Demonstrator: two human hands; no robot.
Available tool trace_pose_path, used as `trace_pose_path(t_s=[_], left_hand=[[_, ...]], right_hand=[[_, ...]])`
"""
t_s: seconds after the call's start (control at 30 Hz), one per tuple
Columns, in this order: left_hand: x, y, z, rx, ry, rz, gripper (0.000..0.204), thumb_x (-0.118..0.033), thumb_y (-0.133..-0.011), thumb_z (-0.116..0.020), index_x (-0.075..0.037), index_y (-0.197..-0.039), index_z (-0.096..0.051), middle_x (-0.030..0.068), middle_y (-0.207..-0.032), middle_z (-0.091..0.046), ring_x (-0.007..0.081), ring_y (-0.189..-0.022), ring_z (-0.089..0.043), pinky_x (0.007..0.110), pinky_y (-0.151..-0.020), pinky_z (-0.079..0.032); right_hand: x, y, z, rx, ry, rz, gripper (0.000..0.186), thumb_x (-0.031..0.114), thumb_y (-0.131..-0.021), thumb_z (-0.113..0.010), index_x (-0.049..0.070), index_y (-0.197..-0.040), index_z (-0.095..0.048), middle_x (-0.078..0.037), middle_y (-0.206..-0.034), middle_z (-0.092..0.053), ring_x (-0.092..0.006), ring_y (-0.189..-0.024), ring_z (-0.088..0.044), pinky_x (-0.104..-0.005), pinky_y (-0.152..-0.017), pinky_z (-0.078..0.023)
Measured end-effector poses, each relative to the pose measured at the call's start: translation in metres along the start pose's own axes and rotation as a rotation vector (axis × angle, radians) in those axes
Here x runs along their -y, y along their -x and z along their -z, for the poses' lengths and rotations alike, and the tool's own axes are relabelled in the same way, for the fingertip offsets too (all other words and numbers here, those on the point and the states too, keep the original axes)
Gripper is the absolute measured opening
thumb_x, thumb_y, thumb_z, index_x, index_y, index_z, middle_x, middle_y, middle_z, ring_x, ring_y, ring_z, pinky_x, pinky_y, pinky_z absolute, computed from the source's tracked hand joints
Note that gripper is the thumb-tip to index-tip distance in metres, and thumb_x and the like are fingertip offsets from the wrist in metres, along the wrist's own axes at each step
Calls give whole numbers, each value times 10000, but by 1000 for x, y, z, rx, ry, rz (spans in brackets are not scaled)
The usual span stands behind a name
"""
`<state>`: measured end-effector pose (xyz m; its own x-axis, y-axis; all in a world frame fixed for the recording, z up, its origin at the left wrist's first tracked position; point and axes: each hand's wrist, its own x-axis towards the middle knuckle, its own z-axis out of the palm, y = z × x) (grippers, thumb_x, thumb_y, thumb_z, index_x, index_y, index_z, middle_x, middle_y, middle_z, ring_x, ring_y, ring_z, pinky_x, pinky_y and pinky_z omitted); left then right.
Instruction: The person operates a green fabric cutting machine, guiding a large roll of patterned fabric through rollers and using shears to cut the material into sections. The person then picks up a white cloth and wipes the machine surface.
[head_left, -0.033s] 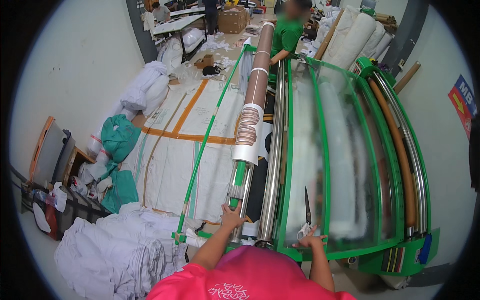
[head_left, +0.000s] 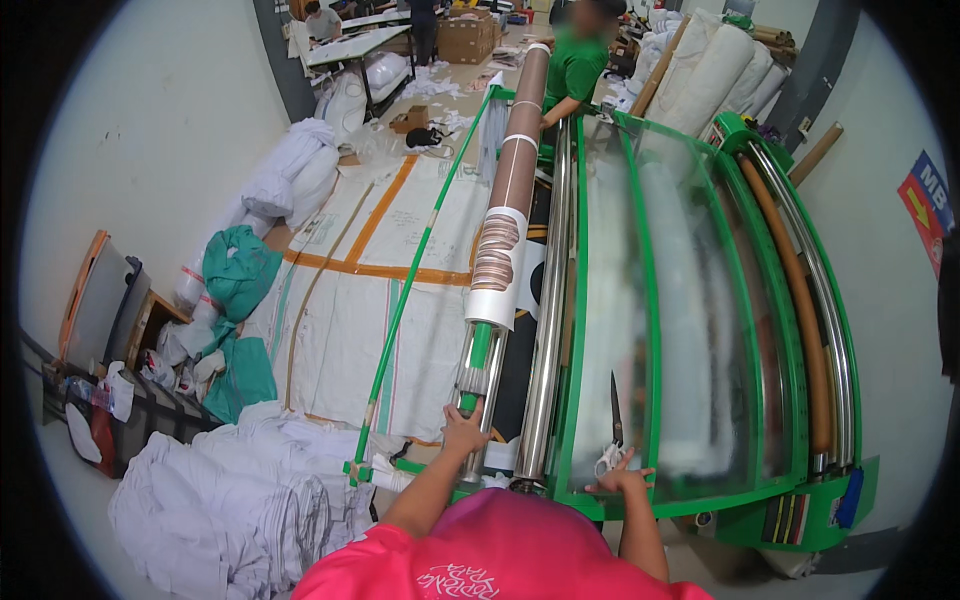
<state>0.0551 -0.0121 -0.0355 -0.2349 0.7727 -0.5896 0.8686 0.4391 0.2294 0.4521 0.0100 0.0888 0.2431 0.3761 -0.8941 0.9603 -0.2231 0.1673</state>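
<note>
My left hand [head_left: 463, 432] is closed over the near end of a metal roller, by a green collar [head_left: 468, 402]. Farther along stands a long roll of printed sheet [head_left: 520, 135], brown with white bands and a brown striped pattern near its white end. My right hand [head_left: 624, 480] rests with spread fingers on the near green edge of the machine's clear panel [head_left: 690, 400]. Scissors [head_left: 612, 445] lie on that panel, blades pointing away, their pale handles right beside my right fingers. A polished steel roller [head_left: 545, 370] runs between my hands.
A person in a green shirt [head_left: 578, 65] stands at the far end, one hand by the roll. A green bar [head_left: 425, 240] slants on the left. White cloth [head_left: 240, 500] is heaped at the near left. Taped white sheeting [head_left: 350, 330] covers the floor. A brown tube [head_left: 790, 290] lies right.
</note>
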Motion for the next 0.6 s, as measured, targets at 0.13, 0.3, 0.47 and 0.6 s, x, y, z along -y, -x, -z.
trace_pose_path(t_s=[0.13,0.3,0.47,0.6], left_hand=[[-2,-5,3,-47,2,-8,1191,-642,-924,-827,-406,-1806,-63,405,-1708,-101,584,-1640,-114,712,-1169,-451],[-5,-7,9,-88,43,-28,1212,-595,-891,-876,-414,-1800,-96,390,-1675,-143,582,-1603,-168,723,-1136,-472],[-4,-9,8,-94,47,-29,1206,-558,-890,-887,-408,-1802,-112,369,-1642,-181,576,-1586,-200,720,-1137,-473],[0,-6,5,-141,47,-37,1187,-541,-889,-894,-406,-1799,-145,358,-1633,-213,559,-1569,-248,706,-1117,-491]], right_hand=[[5,10,11,7,2,19,1567,793,-775,-869,203,-1795,165,-109,-1842,327,-712,-1601,172,-870,-1265,-57],[4,-7,3,-37,-21,-24,1570,795,-773,-871,184,-1799,147,-114,-1844,323,-711,-1602,174,-857,-1272,-56],[4,-14,8,-6,1,-41,1622,791,-773,-874,146,-1770,231,-125,-1838,333,-698,-1612,168,-848,-1279,-58],[8,-1,9,-40,-39,-30,1524,774,-802,-866,176,-1806,113,-133,-1823,364,-706,-1606,171,-832,-1291,-64]])
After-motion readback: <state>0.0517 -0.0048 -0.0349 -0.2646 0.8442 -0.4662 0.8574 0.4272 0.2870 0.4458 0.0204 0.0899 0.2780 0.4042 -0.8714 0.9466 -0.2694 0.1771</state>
